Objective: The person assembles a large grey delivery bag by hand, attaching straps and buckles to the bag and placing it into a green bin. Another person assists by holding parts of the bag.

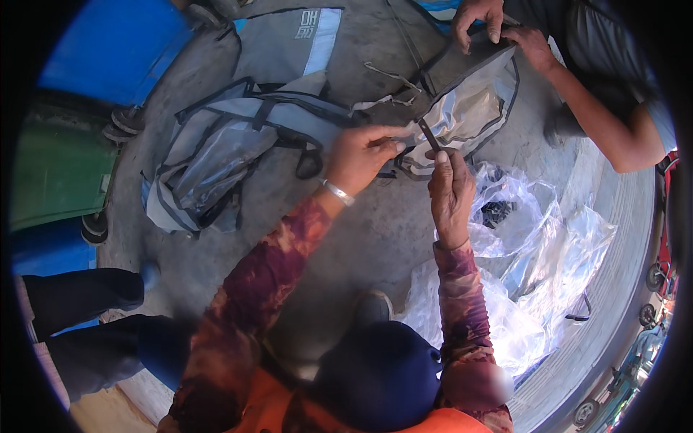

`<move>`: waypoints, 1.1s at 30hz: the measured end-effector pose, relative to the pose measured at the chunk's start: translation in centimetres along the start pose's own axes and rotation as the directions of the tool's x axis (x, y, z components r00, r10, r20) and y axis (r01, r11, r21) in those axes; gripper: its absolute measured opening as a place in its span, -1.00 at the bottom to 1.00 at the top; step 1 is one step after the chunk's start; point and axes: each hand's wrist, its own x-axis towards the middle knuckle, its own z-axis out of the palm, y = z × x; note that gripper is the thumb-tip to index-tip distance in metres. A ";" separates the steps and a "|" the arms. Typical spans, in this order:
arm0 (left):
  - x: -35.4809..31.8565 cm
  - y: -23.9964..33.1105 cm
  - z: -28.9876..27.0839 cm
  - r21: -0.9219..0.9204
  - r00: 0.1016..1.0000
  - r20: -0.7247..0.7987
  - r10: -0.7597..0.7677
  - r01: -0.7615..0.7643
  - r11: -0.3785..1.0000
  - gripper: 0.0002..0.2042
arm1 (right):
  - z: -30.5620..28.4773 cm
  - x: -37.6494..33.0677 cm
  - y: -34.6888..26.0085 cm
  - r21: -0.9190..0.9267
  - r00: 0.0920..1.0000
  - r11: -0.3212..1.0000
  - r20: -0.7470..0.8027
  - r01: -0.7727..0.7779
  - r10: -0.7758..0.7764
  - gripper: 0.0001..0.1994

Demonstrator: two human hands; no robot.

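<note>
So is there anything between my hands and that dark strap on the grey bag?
Nothing visible. The right hand already pinches the dark strap at its end, and the left hand grips the grey bag edge beside it. Another person's hands hold the bag's far side, clear of yours.

Sunlit grey concrete floor (375, 238), with blue bin (115, 43) and green bin (58, 166) at left.

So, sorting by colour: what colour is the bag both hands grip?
Grey with dark trim, bag, seen in the head view.
</note>
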 end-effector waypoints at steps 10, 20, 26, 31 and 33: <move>-0.8 -1.7 0.0 -0.225 0.942 -0.174 -0.288 0.247 0.942 -0.78 | 0.4 0.1 1.6 -0.059 0.994 0.998 -0.105 -0.008 0.002 -0.62; -9.0 -10.3 -9.3 0.416 0.973 -0.121 -0.198 0.231 0.880 -0.80 | 3.2 -7.9 4.6 -0.029 0.905 0.911 0.110 -0.410 0.411 -0.67; -8.3 -10.9 -19.1 0.736 0.975 -0.117 -0.190 0.214 0.642 -0.55 | 4.6 -11.2 5.3 -0.154 0.930 0.949 0.210 -0.274 0.302 -0.64; -7.2 -10.0 -23.3 0.849 0.934 -0.120 -0.336 0.272 0.453 -0.29 | 5.2 -13.2 5.3 -0.196 0.910 0.930 0.221 -0.310 0.350 -0.68; -6.5 -9.7 -24.2 0.872 0.934 -0.123 -0.336 0.263 0.412 -0.24 | 5.1 -13.7 5.5 -0.199 0.908 0.928 0.223 -0.313 0.354 -0.69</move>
